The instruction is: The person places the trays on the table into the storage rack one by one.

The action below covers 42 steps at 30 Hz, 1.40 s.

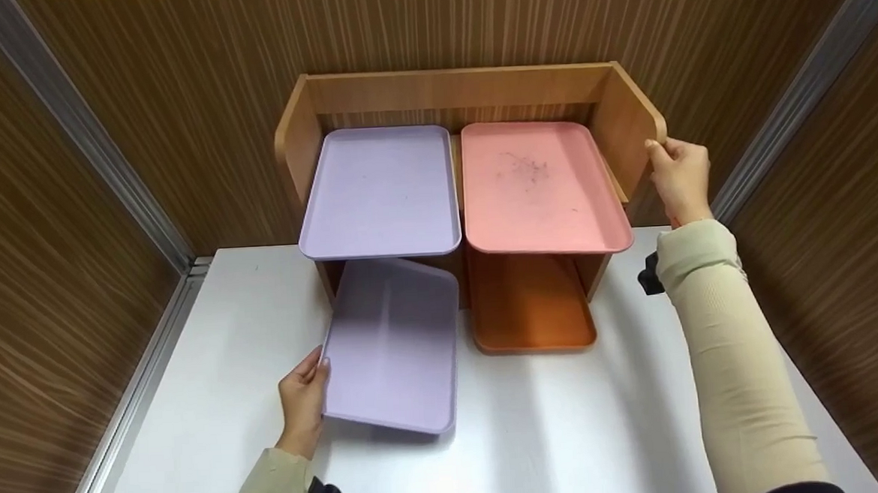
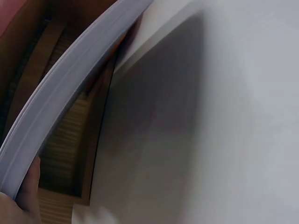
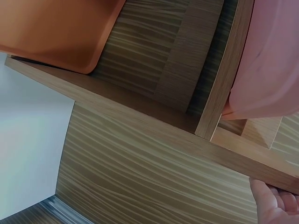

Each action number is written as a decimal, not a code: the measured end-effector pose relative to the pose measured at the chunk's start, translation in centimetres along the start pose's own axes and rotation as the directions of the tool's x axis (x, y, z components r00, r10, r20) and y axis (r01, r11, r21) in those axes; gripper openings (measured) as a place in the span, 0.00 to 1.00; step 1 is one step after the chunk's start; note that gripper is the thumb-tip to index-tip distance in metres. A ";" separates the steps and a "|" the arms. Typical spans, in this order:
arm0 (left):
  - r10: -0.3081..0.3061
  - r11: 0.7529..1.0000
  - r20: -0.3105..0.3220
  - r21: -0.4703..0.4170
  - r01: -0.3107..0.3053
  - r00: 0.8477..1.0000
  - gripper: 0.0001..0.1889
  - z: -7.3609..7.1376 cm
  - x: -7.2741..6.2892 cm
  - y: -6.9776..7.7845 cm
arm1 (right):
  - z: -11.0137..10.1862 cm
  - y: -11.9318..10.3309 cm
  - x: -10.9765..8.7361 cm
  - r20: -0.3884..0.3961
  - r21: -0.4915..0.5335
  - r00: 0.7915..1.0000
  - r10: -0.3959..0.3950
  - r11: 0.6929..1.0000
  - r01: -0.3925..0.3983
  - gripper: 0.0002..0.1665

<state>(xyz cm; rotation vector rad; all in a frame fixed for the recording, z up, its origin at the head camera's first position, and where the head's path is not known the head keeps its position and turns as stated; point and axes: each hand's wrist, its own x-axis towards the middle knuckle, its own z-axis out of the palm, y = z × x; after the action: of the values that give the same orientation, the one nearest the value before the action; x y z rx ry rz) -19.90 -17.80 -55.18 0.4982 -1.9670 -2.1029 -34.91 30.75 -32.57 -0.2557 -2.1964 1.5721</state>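
Note:
My left hand (image 1: 302,400) pinches the left rim of a light purple tray (image 1: 392,347), thumb on top. The tray's far end lies inside the lower left compartment of a wooden shelf (image 1: 461,87), and its near end is raised above the table. In the left wrist view the tray's edge (image 2: 60,88) slants over its shadow, with part of the thumb and fingers at the corner. My right hand (image 1: 682,177) grips the front edge of the shelf's right side panel (image 1: 632,131); the right wrist view shows its fingers (image 3: 266,200) against that panel.
On the shelf top sit another purple tray (image 1: 380,189) and a pink tray (image 1: 537,185) with dark marks, both overhanging the front. An orange tray (image 1: 532,309) juts from the lower right compartment. Beneath is a white table (image 1: 554,436); wood-grain walls (image 1: 69,221) enclose it.

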 end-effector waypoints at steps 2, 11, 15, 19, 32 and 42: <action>0.015 1.000 -0.019 -0.017 -0.015 1.000 0.19 0.8 0.1 -0.1 | 0.0 0.0 0.0 0.002 -0.002 1.000 0.002 1.000 -0.002 0.22; 0.016 0.996 -0.050 -0.081 -0.020 0.999 0.20 3.7 1.5 -0.5 | 0.0 0.1 0.1 0.004 0.022 1.000 0.003 1.000 -0.003 0.22; 0.039 0.992 -0.053 -0.119 -0.046 0.998 0.21 4.2 2.4 -0.6 | 0.2 0.1 0.0 0.008 0.030 1.000 0.007 1.000 -0.007 0.22; 0.092 0.980 -0.073 -0.171 -0.103 0.993 0.21 4.6 3.1 -0.7 | 0.3 0.1 0.0 0.013 0.029 1.000 0.015 0.999 -0.015 0.22; 0.018 0.971 -0.069 -0.238 -0.034 0.997 0.19 6.8 5.7 -0.1 | -0.3 -0.3 0.1 0.032 0.028 0.999 0.036 0.999 -0.037 0.23; -0.008 0.972 -0.072 -0.233 -0.009 0.997 0.20 6.9 7.2 -1.6 | -0.4 0.0 0.1 0.043 0.048 0.999 0.017 0.999 -0.019 0.23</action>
<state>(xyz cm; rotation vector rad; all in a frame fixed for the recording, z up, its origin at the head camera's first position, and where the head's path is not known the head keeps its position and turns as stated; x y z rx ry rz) -29.09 -14.03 -57.14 0.5196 -1.6524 -2.2440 -34.76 31.14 -32.40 -0.2301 -2.1900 1.6531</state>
